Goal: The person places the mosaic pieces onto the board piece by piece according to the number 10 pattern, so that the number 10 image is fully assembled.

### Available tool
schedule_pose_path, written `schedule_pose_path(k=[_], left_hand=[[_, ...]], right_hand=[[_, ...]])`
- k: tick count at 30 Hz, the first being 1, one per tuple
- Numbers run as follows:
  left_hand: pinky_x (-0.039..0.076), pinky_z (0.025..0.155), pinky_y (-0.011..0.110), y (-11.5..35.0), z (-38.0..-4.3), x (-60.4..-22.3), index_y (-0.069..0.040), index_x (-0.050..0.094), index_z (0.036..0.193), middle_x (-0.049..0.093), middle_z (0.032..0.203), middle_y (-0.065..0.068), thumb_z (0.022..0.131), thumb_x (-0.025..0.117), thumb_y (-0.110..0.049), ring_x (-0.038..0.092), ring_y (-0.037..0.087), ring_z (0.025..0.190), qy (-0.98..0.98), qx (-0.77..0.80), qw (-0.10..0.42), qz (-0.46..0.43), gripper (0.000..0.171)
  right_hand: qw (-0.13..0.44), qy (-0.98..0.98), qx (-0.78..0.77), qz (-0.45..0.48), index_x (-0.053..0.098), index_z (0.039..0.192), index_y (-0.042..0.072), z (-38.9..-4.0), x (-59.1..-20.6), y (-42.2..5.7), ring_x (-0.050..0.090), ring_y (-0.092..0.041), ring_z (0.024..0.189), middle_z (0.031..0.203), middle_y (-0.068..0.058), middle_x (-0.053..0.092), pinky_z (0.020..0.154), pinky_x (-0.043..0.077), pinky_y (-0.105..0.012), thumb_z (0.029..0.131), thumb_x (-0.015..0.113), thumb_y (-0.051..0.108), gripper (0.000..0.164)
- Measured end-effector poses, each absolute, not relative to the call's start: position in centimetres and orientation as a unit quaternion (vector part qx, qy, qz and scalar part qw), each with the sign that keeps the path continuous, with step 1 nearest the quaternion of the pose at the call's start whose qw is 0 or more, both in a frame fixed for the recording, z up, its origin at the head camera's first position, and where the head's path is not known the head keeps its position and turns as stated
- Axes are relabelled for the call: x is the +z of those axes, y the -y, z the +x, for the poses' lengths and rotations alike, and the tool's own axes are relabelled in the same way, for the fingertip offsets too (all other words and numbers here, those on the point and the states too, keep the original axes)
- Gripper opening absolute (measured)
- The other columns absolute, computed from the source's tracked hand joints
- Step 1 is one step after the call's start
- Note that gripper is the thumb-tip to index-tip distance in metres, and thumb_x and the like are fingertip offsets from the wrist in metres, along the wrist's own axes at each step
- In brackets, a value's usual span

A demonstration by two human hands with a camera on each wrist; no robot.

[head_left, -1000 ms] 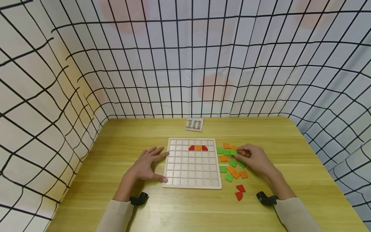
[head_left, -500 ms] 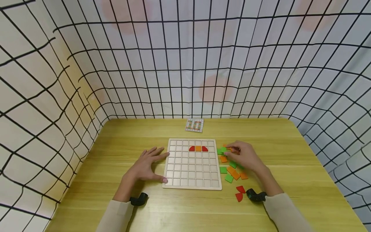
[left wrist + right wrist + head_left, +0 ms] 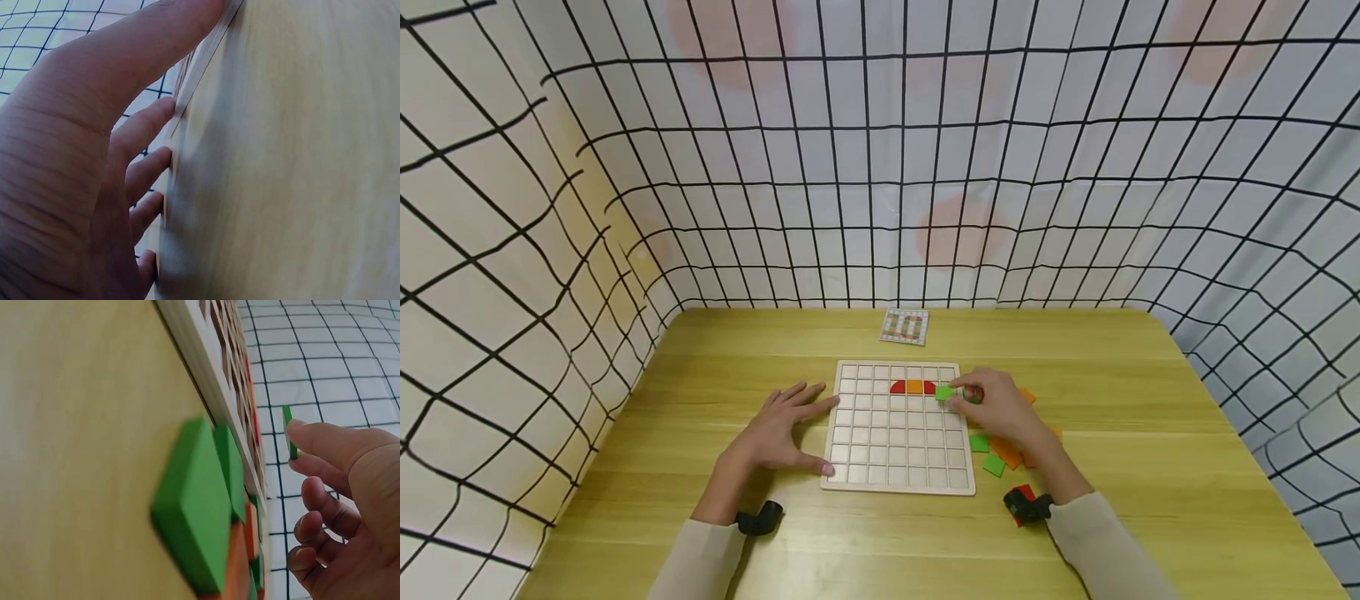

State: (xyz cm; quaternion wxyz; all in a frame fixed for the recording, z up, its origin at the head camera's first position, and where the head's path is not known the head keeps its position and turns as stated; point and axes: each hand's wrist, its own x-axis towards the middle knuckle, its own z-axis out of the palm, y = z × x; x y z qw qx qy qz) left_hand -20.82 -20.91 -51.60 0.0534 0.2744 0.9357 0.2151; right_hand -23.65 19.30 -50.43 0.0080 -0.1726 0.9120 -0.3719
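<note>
My right hand (image 3: pixel 997 402) pinches a green square tile (image 3: pixel 943 392) between thumb and index finger, over the right side of the wooden grid board (image 3: pixel 865 460). In the right wrist view, this green tile (image 3: pixel 289 432) stands on edge, raised above the board. On the board's upper rows lie an orange square tile (image 3: pixel 914 387) and two red rounded tiles, one on each side; the left red one (image 3: pixel 898 387) shows fully. My left hand (image 3: pixel 775 432) is spread at the board's left edge, with thumb on the corner and index fingertip at the rim.
Loose green tiles (image 3: pixel 993 465) and orange tiles (image 3: pixel 1004 452) lie right of the board, partly hidden under my right hand and forearm. Red pieces (image 3: pixel 1024 489) sit beneath the wrist camera. A patterned card (image 3: pixel 905 327) lies behind the board. A black-lined grid screen (image 3: pixel 880 208) surrounds the table.
My right hand has moved left from the loose tiles to over the board, carrying a green tile. My left hand has stayed in place.
</note>
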Motion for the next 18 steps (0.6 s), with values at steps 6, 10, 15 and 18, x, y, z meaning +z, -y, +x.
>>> schedule_pose_path(k=[6,10,15,18], left_hand=[[0.012,0.122,0.075,20.8,-20.9,-51.5,-0.031,0.045,0.157,0.032,0.169,0.009,0.066,0.082,-0.076,0.021,0.043,0.157,-0.936,0.213,0.057,0.273,0.108],[0.012,0.122,0.074,20.7,-20.9,-51.4,-0.032,0.045,0.157,0.031,0.169,0.008,0.065,0.082,-0.076,0.021,0.043,0.158,-0.937,0.212,0.060,0.272,0.108],[0.014,0.121,0.076,20.7,-20.9,-51.5,-0.030,0.047,0.156,0.032,0.169,0.010,0.065,0.083,-0.074,0.022,0.044,0.157,-0.936,0.213,0.056,0.274,0.108],[0.014,0.120,0.076,20.7,-20.8,-51.4,-0.029,0.047,0.156,0.032,0.169,0.010,0.065,0.084,-0.073,0.023,0.045,0.156,-0.936,0.215,0.056,0.273,0.108]], right_hand=[[0.028,-0.912,-0.366,-0.181,0.079,0.113,0.012,-24.0,-51.0,-18.3,0.048,-0.015,0.070,0.077,0.001,0.056,0.062,0.040,-0.027,0.092,0.079,0.027,0.026],[0.031,-0.916,-0.357,-0.180,0.080,0.112,0.012,-24.1,-51.4,-18.2,0.049,-0.016,0.074,0.078,0.001,0.054,0.064,0.040,-0.028,0.091,0.079,0.026,0.025],[0.033,-0.918,-0.349,-0.186,0.080,0.113,0.011,-24.1,-51.6,-18.1,0.049,-0.015,0.072,0.078,0.001,0.055,0.063,0.040,-0.027,0.091,0.079,0.025,0.025],[0.032,-0.918,-0.346,-0.192,0.079,0.113,0.011,-24.0,-51.6,-17.9,0.049,-0.015,0.069,0.078,0.001,0.056,0.062,0.040,-0.027,0.092,0.078,0.025,0.026]])
